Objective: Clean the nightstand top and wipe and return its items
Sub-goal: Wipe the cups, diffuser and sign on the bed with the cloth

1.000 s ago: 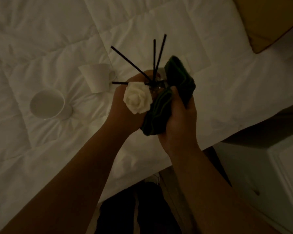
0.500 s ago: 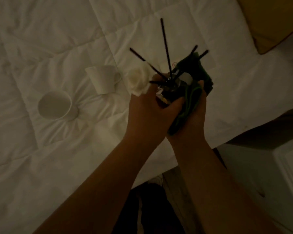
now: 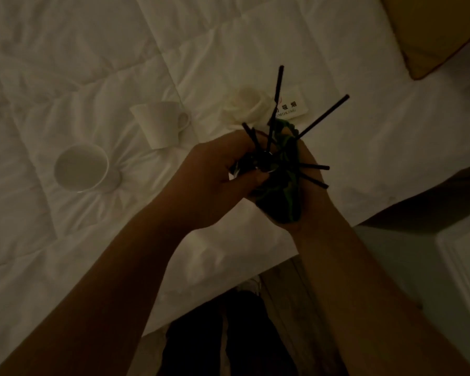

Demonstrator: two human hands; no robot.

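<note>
My left hand [image 3: 215,180] grips a small reed diffuser bottle [image 3: 265,162] over the bed's edge. Several black reeds [image 3: 320,116] fan out of its neck. My right hand [image 3: 308,196] presses a dark green cloth [image 3: 281,202] around the bottle's right side and underside. A white artificial rose [image 3: 248,105] shows just beyond the bottle, blurred; whether it rests on the bed or hangs on the diffuser I cannot tell. The bottle's body is mostly hidden by fingers and cloth.
Two white cups lie on the white duvet [image 3: 79,63]: one [image 3: 162,126] on its side, one [image 3: 83,168] with its mouth towards me. A small white no-smoking sign [image 3: 293,104] lies behind the reeds. A mustard cushion [image 3: 434,31] sits top right. The white nightstand [image 3: 445,264] stands at right.
The bottle has turned in my hands, so the reeds fan out differently. The rose has swung from in front of my left hand to beyond it. The cloth has shifted lower around the bottle.
</note>
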